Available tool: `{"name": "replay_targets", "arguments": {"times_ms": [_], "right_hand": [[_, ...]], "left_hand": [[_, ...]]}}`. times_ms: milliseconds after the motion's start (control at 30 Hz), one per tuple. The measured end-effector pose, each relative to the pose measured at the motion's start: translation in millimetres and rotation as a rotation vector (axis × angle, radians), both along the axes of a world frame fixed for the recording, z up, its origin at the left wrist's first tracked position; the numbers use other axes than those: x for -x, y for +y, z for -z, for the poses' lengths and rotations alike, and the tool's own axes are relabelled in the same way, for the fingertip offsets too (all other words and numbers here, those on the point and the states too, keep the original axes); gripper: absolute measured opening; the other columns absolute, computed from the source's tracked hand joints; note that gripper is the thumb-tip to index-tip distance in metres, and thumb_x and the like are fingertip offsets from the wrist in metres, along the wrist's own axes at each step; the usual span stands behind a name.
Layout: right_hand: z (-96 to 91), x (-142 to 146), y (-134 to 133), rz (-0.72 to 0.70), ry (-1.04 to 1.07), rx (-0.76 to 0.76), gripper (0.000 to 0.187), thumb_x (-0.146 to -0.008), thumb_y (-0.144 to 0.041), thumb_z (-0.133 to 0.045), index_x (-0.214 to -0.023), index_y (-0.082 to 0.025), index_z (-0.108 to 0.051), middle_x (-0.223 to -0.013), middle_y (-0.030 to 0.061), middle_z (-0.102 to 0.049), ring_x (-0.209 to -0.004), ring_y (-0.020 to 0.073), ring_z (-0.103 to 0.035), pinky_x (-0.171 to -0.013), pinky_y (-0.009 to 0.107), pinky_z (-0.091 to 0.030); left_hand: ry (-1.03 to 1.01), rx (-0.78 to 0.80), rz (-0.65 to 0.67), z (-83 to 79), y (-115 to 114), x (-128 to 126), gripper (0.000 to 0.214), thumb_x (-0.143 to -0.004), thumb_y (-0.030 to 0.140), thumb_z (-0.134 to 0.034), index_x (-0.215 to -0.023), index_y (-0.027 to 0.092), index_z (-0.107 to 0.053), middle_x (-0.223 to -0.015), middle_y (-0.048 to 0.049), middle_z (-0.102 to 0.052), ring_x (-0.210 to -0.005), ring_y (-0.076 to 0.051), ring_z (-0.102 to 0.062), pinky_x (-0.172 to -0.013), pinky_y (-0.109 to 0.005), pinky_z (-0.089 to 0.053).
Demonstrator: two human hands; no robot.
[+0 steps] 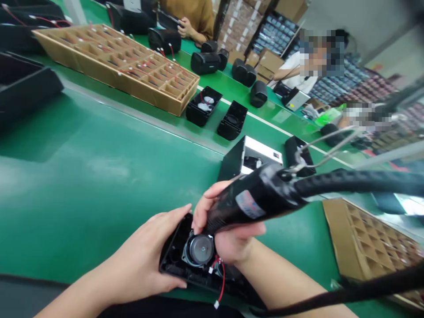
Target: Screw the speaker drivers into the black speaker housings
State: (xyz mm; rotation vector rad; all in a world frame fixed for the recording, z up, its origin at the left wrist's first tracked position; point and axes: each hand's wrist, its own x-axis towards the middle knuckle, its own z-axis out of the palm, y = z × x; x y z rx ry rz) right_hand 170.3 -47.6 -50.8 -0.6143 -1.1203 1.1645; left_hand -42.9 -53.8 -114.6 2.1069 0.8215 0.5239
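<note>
My left hand (154,254) grips the left end of a black speaker housing (175,265), thumb on the far edge and fingers on the near one. Inside the housing sits a round metal speaker driver (201,249); a second one beside it is partly covered by my right wrist. Red wires with white plugs (217,304) hang over the near edge. In my right hand (228,238) is a black electric screwdriver (255,198), slanted over the housing, its thick cable running off to the right. The screwdriver's tip is hidden behind my fingers.
A divided cardboard tray (180,106) with wired parts lies across the belt; another cardboard tray (344,247) is at right. Beyond my hands stand a black box with a silver panel (265,150) and open speaker housings (233,119). Co-workers sit opposite. A dark cable crosses the lower right.
</note>
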Motion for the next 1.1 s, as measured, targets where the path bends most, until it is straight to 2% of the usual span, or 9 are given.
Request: {"name": "replay_targets", "arguments": {"times_ms": [133,267,367,467,567,633,733,867,1100], "right_hand": [[17.0,3.4,-1.6,0.011,-0.027,-0.003,0.078,-0.089,-0.101,-0.062,-0.124,-0.031,-0.066,-0.072,-0.0018,-0.068,-0.051,0.0196,-0.058,-0.055,0.036,-0.053],[14.5,9.3,-1.1,0.070,-0.043,-0.038,0.065,-0.088,-0.091,-0.075,-0.115,-0.032,-0.066,-0.075,-0.0028,-0.067,-0.054,0.0191,-0.060,-0.057,0.037,-0.055],[-10.0,5.7,-4.7,0.121,-0.018,-0.050,0.057,-0.098,-0.080,-0.073,-0.129,-0.032,-0.068,-0.078,-0.0039,-0.068,-0.054,0.0175,-0.061,-0.057,0.035,-0.055],[-48.6,-16.3,-11.8,0.295,0.026,-0.112,0.072,-0.094,-0.090,-0.069,-0.136,-0.031,-0.071,-0.072,-0.0045,-0.070,-0.047,0.0169,-0.058,-0.047,0.031,-0.050],[-81.0,-51.6,-13.1,0.558,-0.061,-0.210,0.073,-0.089,-0.096,-0.069,-0.115,-0.028,-0.077,-0.065,-0.0037,-0.071,-0.046,0.0188,-0.061,-0.046,0.032,-0.053],[-89.4,-72.5,-8.3,0.642,-0.134,-0.245,0.071,-0.091,-0.096,-0.067,-0.106,-0.027,-0.074,-0.064,-0.0044,-0.069,-0.046,0.0180,-0.059,-0.046,0.031,-0.051],[-83.9,-89.0,1.6,0.637,-0.186,-0.195,0.070,-0.094,-0.095,-0.062,-0.108,-0.026,-0.068,-0.066,-0.0056,-0.067,-0.047,0.0175,-0.058,-0.046,0.030,-0.049],[-70.5,-89.5,8.5,0.624,-0.177,-0.158,0.067,-0.100,-0.092,-0.055,-0.111,-0.026,-0.064,-0.067,-0.0064,-0.065,-0.048,0.0167,-0.058,-0.047,0.030,-0.047],[-69.2,-88.2,9.8,0.615,-0.155,-0.121,0.071,-0.096,-0.095,-0.059,-0.114,-0.026,-0.065,-0.066,-0.0074,-0.064,-0.047,0.0166,-0.057,-0.045,0.030,-0.046]], "left_hand": [[0.000,-0.009,-0.021,3.8,3.6,1.0,0.136,-0.073,0.052,-0.105,-0.179,0.046,-0.021,-0.171,-0.0108,-0.059,-0.146,-0.046,-0.067,-0.120,-0.060,-0.060],[0.009,-0.045,-0.032,12.2,5.3,5.2,0.131,-0.072,0.041,-0.103,-0.178,0.044,-0.026,-0.167,-0.0096,-0.063,-0.144,-0.045,-0.069,-0.119,-0.055,-0.064],[0.017,-0.129,-0.044,20.7,5.7,7.6,0.143,-0.063,0.036,-0.107,-0.178,0.047,-0.021,-0.172,-0.0098,-0.060,-0.147,-0.047,-0.068,-0.120,-0.062,-0.063],[0.043,-0.193,-0.067,23.9,5.6,7.8,0.152,-0.059,0.036,-0.108,-0.179,0.048,-0.016,-0.173,-0.0108,-0.059,-0.148,-0.048,-0.067,-0.118,-0.066,-0.063],[0.076,-0.201,-0.082,21.7,5.1,7.8,0.149,-0.061,0.038,-0.107,-0.179,0.048,-0.016,-0.171,-0.0107,-0.061,-0.148,-0.047,-0.068,-0.118,-0.066,-0.062],[0.082,-0.192,-0.079,20.8,4.8,8.6,0.147,-0.061,0.039,-0.106,-0.179,0.047,-0.018,-0.170,-0.0104,-0.062,-0.148,-0.047,-0.068,-0.117,-0.067,-0.062],[0.089,-0.174,-0.076,22.7,4.8,10.0,0.148,-0.061,0.039,-0.106,-0.179,0.047,-0.017,-0.173,-0.0107,-0.059,-0.149,-0.047,-0.067,-0.118,-0.068,-0.062],[0.104,-0.144,-0.075,25.0,4.3,10.6,0.145,-0.064,0.043,-0.104,-0.180,0.046,-0.017,-0.175,-0.0105,-0.056,-0.153,-0.047,-0.064,-0.122,-0.068,-0.059],[0.118,-0.116,-0.075,22.2,3.2,12.6,0.150,-0.061,0.041,-0.107,-0.180,0.048,-0.015,-0.176,-0.0091,-0.056,-0.153,-0.046,-0.063,-0.121,-0.069,-0.059]]}}
